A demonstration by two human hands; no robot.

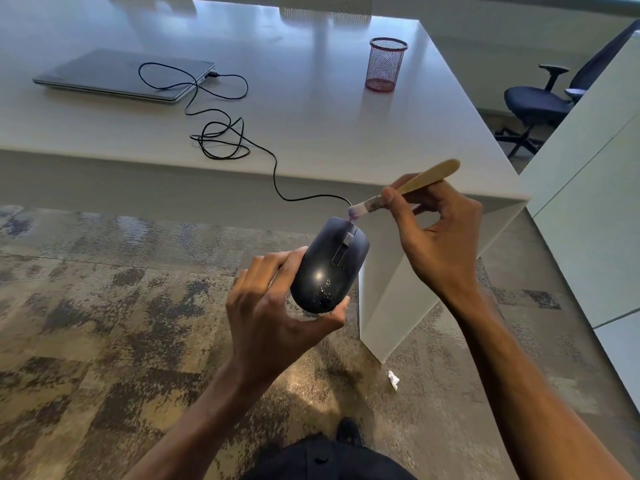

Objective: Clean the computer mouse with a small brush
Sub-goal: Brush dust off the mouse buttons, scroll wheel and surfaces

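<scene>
glossy plastic mouse (329, 268), wooden brush (415, 183)

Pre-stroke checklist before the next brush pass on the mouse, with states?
1. Left hand grip on mouse: fingers wrap its rear and side, held off the desk. ok
2. Right hand grip on brush: pinched by the wooden handle. ok
3. Bristles at the mouse's front edge, by the cable exit: contact cannot tell.
4. Top faces camera, scroll wheel unobstructed. ok
5. Pale specks on the mouse's rear not yet cleaned. not ok
6. Cable slack, looped on the desk, plugged into laptop. ok
</scene>
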